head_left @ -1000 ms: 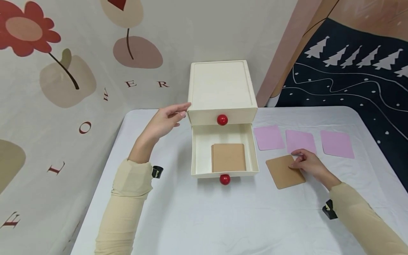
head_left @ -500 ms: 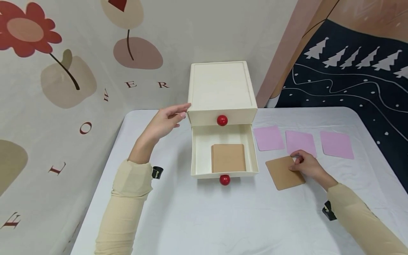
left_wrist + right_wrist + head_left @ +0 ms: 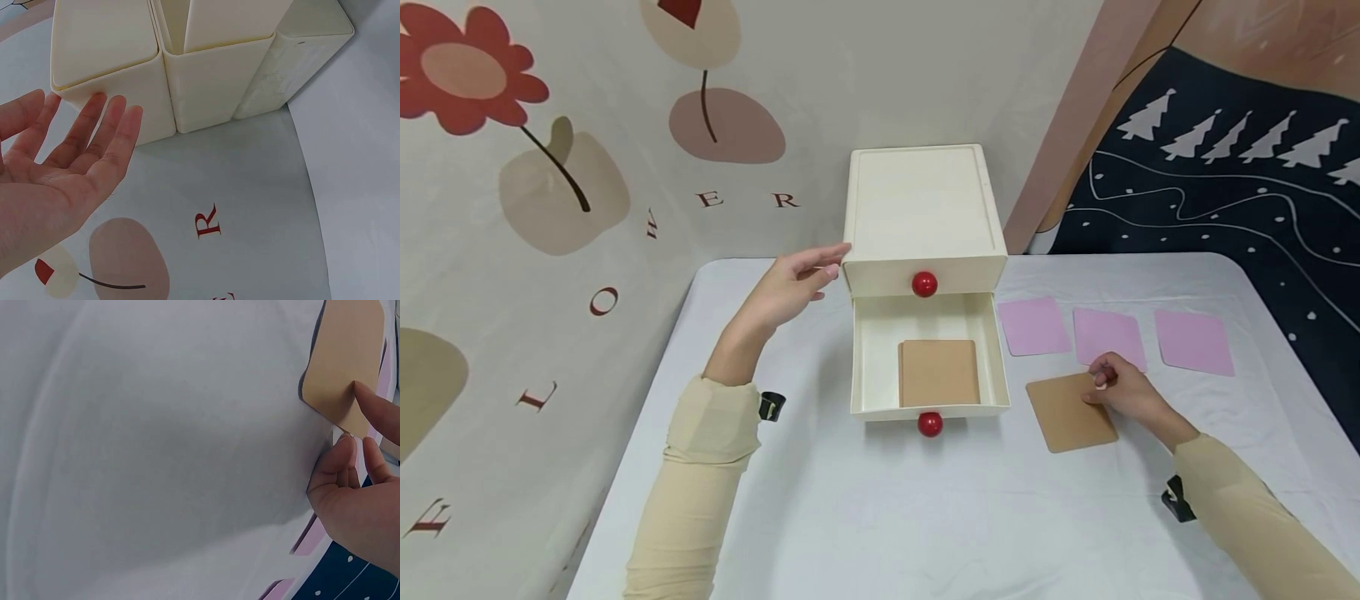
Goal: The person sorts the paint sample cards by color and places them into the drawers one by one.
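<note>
My left hand (image 3: 792, 283) has its fingers extended, with fingertips against the left edge of a cream drawer box (image 3: 925, 200); in the left wrist view the open palm (image 3: 56, 194) shows. The lower drawer (image 3: 874, 358) is pulled out by its red knob side, and brown square cards (image 3: 938, 372) lie stacked in it. To the right, my right hand (image 3: 1127, 390) holds a brown square card (image 3: 1067, 417) near one corner. In the right wrist view the thumb lies on this card (image 3: 344, 356), and curled fingers sit at its edge.
Three pink square cards (image 3: 1034, 327) lie in a row on the white tablecloth (image 3: 925, 517), right of the drawer box. A printed fabric wall (image 3: 700, 233) rises behind, and a dark cloth (image 3: 1225, 192) with white trees hangs at the back right.
The right hand's index finger has curled in more, and the brown card has turned slightly and shifted a little toward me. The left hand stays against the box.
</note>
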`<state>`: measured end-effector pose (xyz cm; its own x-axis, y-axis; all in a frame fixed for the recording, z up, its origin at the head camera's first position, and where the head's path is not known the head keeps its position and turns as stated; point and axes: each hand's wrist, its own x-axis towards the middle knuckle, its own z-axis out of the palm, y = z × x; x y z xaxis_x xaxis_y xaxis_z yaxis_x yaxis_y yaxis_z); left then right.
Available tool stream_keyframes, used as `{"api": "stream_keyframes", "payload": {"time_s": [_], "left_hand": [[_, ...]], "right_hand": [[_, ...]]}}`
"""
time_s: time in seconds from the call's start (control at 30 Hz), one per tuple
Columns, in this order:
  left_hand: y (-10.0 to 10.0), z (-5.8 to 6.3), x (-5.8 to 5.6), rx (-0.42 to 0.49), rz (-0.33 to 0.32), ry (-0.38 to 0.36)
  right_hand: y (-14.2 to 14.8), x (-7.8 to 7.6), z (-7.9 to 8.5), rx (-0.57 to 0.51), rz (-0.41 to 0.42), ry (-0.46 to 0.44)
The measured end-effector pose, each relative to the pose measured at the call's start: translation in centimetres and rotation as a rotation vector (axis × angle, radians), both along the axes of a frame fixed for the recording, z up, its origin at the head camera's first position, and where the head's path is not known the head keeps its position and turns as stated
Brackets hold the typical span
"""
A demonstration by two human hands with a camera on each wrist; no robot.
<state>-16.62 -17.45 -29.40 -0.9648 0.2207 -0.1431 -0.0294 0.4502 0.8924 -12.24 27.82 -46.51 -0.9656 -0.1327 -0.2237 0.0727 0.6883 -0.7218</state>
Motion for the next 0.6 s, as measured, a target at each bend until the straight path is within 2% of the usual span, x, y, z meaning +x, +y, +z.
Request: {"api": "stream_keyframes", "payload": {"time_s": [0.13, 0.37, 0.6], "left_hand": [[0.0, 0.0, 0.0, 0.002, -0.001, 0.003], [-0.1, -0.1, 0.0, -0.001, 0.0, 0.007], [0.0, 0.0, 0.0, -0.005, 0.005, 0.004]], "right_hand": [[0.2, 0.1, 0.4, -0.017, -0.004, -0.016], [1.1, 0.0, 0.4, -0.088, -0.023, -0.12], [1.3, 0.0, 0.5, -0.104, -0.04, -0.124]]}}
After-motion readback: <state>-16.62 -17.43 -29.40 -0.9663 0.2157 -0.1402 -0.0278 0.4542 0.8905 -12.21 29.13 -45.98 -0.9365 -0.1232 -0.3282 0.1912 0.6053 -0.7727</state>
